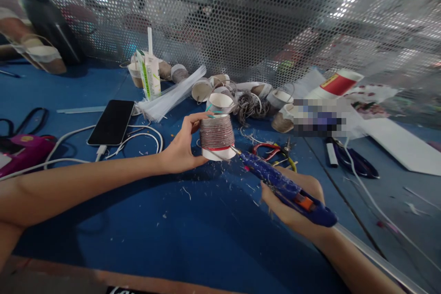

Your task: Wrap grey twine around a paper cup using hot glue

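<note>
Between the thumb and fingers of my left hand [184, 144] is a paper cup [217, 133], raised off the table and wound with grey-pink cord around most of its wall. A bare white band with a red line shows at the cup's lower end. My right hand [296, 193] is wrapped round a blue glue gun [275, 177] with an orange switch; a clear glue stick sticks out of its back end. The gun's metal nozzle is at the cup's lower edge, beside the last turns of cord. Part of my right hand is hidden behind the gun.
Behind the cup lie several cord-wrapped cups, a tangle of grey cord [250, 105] and clear glue sticks [172, 96]. A drink carton [149, 73] stands there. A phone [112, 121] with a white cable lies left, red-handled pliers [267, 149] right. A perforated metal screen [220, 18] closes off the back.
</note>
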Demonstrator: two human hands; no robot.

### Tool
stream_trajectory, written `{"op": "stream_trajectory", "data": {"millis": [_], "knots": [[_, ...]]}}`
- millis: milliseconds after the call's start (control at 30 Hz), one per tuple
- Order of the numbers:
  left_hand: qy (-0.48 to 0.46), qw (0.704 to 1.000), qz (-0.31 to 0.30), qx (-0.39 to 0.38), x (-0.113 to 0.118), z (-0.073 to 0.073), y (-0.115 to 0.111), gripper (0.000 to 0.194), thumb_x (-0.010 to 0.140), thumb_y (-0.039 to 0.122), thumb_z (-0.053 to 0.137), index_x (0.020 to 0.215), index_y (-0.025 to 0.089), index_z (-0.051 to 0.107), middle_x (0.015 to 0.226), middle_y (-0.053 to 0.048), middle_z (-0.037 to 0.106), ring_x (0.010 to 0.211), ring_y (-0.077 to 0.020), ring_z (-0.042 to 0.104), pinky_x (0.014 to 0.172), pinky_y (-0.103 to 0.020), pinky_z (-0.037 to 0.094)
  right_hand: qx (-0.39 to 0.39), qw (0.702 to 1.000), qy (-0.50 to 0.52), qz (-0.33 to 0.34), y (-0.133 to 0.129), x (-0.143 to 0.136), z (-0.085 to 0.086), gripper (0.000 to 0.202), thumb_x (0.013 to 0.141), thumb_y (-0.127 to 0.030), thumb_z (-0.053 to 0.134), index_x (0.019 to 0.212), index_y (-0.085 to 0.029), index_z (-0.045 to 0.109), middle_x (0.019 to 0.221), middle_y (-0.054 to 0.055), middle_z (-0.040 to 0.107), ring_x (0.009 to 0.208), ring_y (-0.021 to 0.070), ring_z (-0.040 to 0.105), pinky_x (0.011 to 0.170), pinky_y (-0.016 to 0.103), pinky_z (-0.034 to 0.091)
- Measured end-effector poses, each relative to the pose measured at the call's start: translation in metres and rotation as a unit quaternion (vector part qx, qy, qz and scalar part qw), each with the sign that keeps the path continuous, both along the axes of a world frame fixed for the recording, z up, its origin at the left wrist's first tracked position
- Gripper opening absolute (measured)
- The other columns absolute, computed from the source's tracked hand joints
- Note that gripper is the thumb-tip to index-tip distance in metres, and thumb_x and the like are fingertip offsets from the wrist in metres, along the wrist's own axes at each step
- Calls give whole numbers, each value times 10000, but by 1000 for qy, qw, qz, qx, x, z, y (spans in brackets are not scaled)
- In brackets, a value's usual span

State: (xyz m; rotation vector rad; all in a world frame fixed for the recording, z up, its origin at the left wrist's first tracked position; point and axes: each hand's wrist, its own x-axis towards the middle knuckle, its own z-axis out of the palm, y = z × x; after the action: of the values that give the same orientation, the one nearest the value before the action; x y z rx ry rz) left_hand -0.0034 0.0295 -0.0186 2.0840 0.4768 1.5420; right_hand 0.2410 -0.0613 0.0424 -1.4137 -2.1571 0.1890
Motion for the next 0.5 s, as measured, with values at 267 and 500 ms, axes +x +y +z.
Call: {"op": "stream_trajectory", "data": {"millis": [267, 500], "knots": [[-4, 1000, -8, -9, -1, -1, 0, 734, 733, 225, 769, 1299, 234, 303, 1399, -178, 401, 1393, -317, 419, 1142, -537, 393, 4, 1000, 13, -2, 3, 4, 1, 271, 782, -184, 552, 539, -232, 442, 462, -41, 507, 386, 101, 506, 411, 229, 396], [-7, 1000, -10, 1, -1, 0, 0, 728, 736, 219, 762, 1300, 243, 304, 1379, -160, 414, 1380, -302, 429, 1137, -528, 401, 9, 1000, 0, -17, 5, 4, 2, 268, 774, -208, 533, 519, -227, 451, 445, -32, 512, 373, 101, 499, 398, 228, 392]]}}
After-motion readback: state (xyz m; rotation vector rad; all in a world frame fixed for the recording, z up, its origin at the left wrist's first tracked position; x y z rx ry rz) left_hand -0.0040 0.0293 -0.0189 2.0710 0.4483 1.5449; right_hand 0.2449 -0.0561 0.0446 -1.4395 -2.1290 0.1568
